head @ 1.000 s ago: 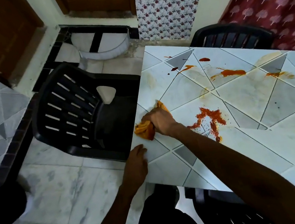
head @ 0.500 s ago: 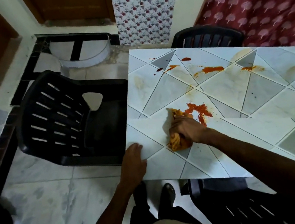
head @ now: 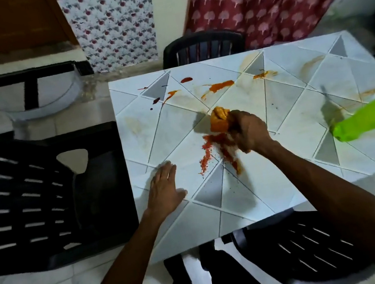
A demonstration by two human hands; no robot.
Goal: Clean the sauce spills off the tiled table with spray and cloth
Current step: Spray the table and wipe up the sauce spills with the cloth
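Head view takes in the tiled table (head: 299, 102), and by my reading the job is at an early-to-middle stage, since stains show across much of the pale top. A black chair (head: 41, 200) stands against its left side, and another chair (head: 301, 254) is tucked under the near edge.

A green bottle (head: 369, 116) lies on its side toward the right of the table. It is probably the spray, though its nozzle end runs out of view. Neither hand touches it.

The right hand (head: 249, 131) is clenched round a bunched orange cloth (head: 219, 121) and pressed down at the middle of the table, on the far end of the big red spill (head: 208, 150). That spill is smeared but far from gone, with a grainy trail running toward the near side.

The left hand (head: 165, 190) lies flat on the tiles near the left edge, fingers straight, holding nothing and seemingly bracing.

Beyond the cloth, toward the far edge, the orange streaks (head: 220, 85) look untouched, as do a small red blob (head: 186, 80) and some dark drops (head: 156, 101). Faint brownish smears (head: 310, 65) on the far right and a pale one at the left suggest patches wiped once but not cleared. The central spill, the far row of streaks and those films are all left to do.
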